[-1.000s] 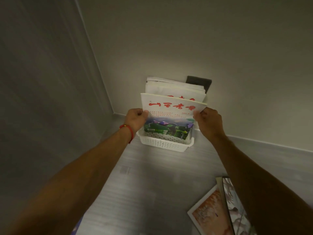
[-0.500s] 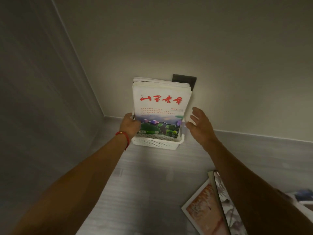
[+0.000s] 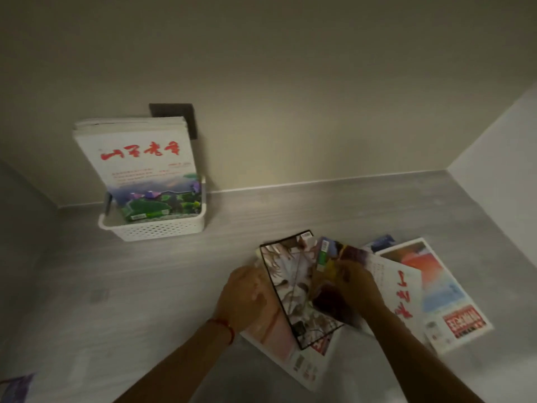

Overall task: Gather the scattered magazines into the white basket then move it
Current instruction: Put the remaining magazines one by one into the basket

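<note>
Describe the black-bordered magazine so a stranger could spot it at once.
Start at the white basket against the back wall, then look right and nearer, to the loose pile on the grey surface. The black-bordered magazine lies tilted on top, between both hands; it alone has a thin black frame round pale artwork.

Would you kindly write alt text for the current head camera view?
Both hands, left hand and right hand, reach into a pile of scattered magazines on a grey surface, around a black-bordered magazine. Behind and to the left, a white basket by the wall holds upright magazines.
</note>
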The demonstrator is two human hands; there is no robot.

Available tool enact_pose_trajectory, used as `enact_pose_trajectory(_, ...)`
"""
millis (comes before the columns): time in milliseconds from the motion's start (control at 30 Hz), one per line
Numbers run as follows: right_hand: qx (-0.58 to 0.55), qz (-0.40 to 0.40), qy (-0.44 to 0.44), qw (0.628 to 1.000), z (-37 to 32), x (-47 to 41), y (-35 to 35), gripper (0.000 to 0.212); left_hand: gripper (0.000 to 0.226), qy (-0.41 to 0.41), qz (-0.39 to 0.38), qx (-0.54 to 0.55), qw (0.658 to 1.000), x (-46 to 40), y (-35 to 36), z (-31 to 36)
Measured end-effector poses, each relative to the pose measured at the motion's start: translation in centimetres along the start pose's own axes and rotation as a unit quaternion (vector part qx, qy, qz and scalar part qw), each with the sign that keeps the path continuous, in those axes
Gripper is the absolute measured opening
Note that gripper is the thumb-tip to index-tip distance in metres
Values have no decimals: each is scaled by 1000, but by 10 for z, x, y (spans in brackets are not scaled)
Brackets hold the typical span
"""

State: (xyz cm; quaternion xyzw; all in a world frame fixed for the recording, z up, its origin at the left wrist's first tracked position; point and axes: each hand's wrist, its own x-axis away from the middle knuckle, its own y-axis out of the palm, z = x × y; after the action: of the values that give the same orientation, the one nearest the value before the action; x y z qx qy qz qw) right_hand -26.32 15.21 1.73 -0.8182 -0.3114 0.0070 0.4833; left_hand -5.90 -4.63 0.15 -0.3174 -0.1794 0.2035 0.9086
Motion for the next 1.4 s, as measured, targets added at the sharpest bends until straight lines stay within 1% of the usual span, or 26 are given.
enact_pose_trajectory(33,-10,19,20,1000,19,9,-5,23,54,15,-14,-15,1000,0,16,7)
enact_pose_trajectory(100,21,41,46,998,59,22,-15,28,54,45,-26,-68,996,-2,44,20)
enact_pose_trajectory(167,82,52,60,993,93,33,-20,37,54,48,-51,-111,991,-4,68,30)
enact_pose_trajectory(200,90,57,88,990,107,38,-22,45,54,50,-61,-119,990,-5,77,35)
enact_pose_trajectory(233,74,61,124,988,117,42,-25,51,55,54,-72,-128,988,-6,86,39)
enact_pose_trajectory(300,18,81,183,980,128,46,-29,52,60,56,-98,-149,982,-8,99,46)
enact_pose_trajectory(433,-62,94,217,970,138,41,-39,49,69,32,-120,-186,975,-7,116,54)
enact_pose_trajectory(533,-147,100,261,949,143,33,-47,50,74,30,-132,-216,967,-5,119,54)
enact_pose_trajectory(600,-184,112,272,938,149,31,-52,37,75,33,-148,-245,957,-5,116,55)
enact_pose_trajectory(667,-215,128,250,935,157,33,-54,15,74,40,-169,-290,941,-4,115,54)
enact_pose_trajectory(700,-240,134,236,932,160,35,-54,9,73,40,-176,-310,933,-4,115,52)
enact_pose_trajectory(767,-281,145,198,928,163,41,-54,8,74,39,-184,-335,923,-1,116,49)
enact_pose_trajectory(833,-289,149,145,934,166,46,-55,3,76,46,-185,-343,920,1,115,48)
enact_pose_trajectory(900,-281,139,87,946,164,49,-62,15,71,45,-192,-325,925,0,107,55)
enact_pose_trajectory(933,-283,133,62,948,162,49,-68,21,64,39,-188,-304,933,-1,101,63)
enact_pose_trajectory(967,-291,130,40,947,159,50,-76,24,54,36,-165,-274,947,-3,93,73)
enact_pose_trajectory(1000,-299,128,18,945,155,49,-87,23,45,41,-122,-241,962,-4,83,84)
enact_pose_trajectory(1067,-308,111,-27,945,140,43,-112,16,39,88,-1,-190,978,-10,64,111)
enact_pose_trajectory(1133,-286,81,-80,951,116,35,-140,14,48,164,110,-165,966,-16,45,139)
enact_pose_trajectory(1167,-266,64,-113,955,99,30,-153,14,55,197,146,-170,954,-19,35,152)
enact_pose_trajectory(1200,-250,43,-149,956,81,26,-163,13,62,218,160,-181,946,-21,25,163)
enact_pose_trajectory(1233,-235,19,-186,954,62,22,-171,12,66,215,150,-178,948,-23,14,172)
enact_pose_trajectory(1267,-218,-1,-220,951,42,19,-176,11,66,193,118,-151,962,-24,3,178)
enact_pose_trajectory(1333,-174,-16,-274,946,6,11,-179,10,48,146,52,-47,987,-22,-18,178)
enact_pose_trajectory(1367,-149,-12,-295,944,-10,7,-177,9,37,136,51,-3,989,-18,-27,173)
enact_pose_trajectory(1400,-119,1,-310,943,-25,4,-175,10,29,129,75,30,988,-14,-36,167)
